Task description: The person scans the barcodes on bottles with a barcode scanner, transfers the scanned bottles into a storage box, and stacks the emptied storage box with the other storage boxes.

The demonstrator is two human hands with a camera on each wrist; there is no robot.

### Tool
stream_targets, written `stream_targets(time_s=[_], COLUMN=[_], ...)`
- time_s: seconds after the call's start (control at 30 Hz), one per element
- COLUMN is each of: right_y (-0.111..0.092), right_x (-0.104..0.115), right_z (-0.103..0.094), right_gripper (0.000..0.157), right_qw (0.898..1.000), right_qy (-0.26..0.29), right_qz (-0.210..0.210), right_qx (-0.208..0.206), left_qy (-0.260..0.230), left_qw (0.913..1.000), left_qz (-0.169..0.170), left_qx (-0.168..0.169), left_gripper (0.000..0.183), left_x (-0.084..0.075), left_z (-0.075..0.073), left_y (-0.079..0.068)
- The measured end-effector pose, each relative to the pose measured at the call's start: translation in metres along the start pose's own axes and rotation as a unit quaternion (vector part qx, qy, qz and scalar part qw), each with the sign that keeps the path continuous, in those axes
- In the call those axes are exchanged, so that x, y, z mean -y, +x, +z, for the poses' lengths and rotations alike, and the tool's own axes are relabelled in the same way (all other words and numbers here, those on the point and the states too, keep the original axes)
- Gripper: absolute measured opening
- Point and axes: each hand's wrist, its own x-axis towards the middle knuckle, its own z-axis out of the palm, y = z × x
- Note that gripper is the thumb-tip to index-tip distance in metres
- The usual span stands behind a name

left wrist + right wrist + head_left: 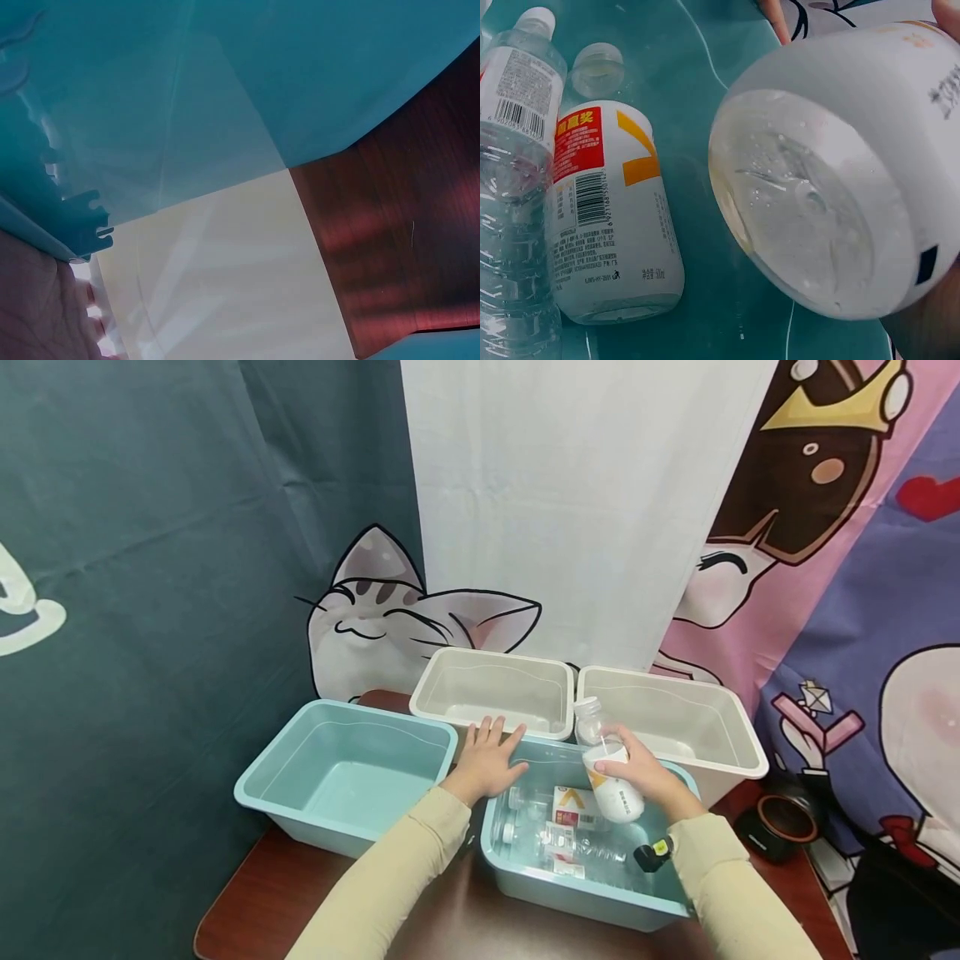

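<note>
Bottle (618, 797) tilts, gripped by the right hand (643, 770) above the bin (577, 900) of bottles (558, 837) — left hand (489, 766), fingers spread, at its corner. Only the right wrist view shows the held bottle's clear base (802, 202).

Smooth plastic, glossy wood grain, creased cloth
Right of centre, a clear plastic bottle (602, 753) in a smooth white wrap (619, 798) and a softly glossy plastic tub (573, 898); lower left, a shiny wood-grained tabletop (258, 897); upper left, a matt, lightly creased cloth backdrop (180, 527).
</note>
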Motion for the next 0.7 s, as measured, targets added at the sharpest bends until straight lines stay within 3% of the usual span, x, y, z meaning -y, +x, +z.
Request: stream_targets(time_s=[0.3,0.4,0.47,0.57,0.67,0.7], right_y=[-0.001,-0.001,0.001,0.004,0.005,0.005], right_x=[-0.001,-0.004,-0.005,-0.005,-0.003,-0.002], right_z=[-0.006,-0.009,-0.011,-0.013,-0.014,-0.015], right_gripper=[0.044,0.046,0.052,0.062,0.068,0.069], right_qw=[0.993,0.983,0.968,0.934,0.907,0.904], right_qy=[0.107,0.178,0.236,0.328,0.385,0.391], right_qz=[-0.022,-0.051,-0.078,-0.105,-0.115,-0.117], right_qx=[-0.046,-0.015,0.025,0.091,0.124,0.127], left_qy=[-0.002,-0.007,-0.01,-0.014,-0.014,-0.013], left_qw=[1.0,1.0,0.9999,0.9999,0.9999,0.9999], left_qz=[-0.003,-0.004,-0.004,-0.005,-0.006,-0.006], left_qx=[0.001,0.002,0.0,-0.001,0.0,0.002], left_gripper=[0.072,0.072,0.072,0.071,0.072,0.072], left_x=[-0.001,-0.001,-0.001,-0.001,-0.001,0.0], left_z=[-0.001,-0.001,-0.001,-0.001,-0.001,-0.001], left_y=[-0.001,-0.002,-0.001,-0.001,0.0,0.001])
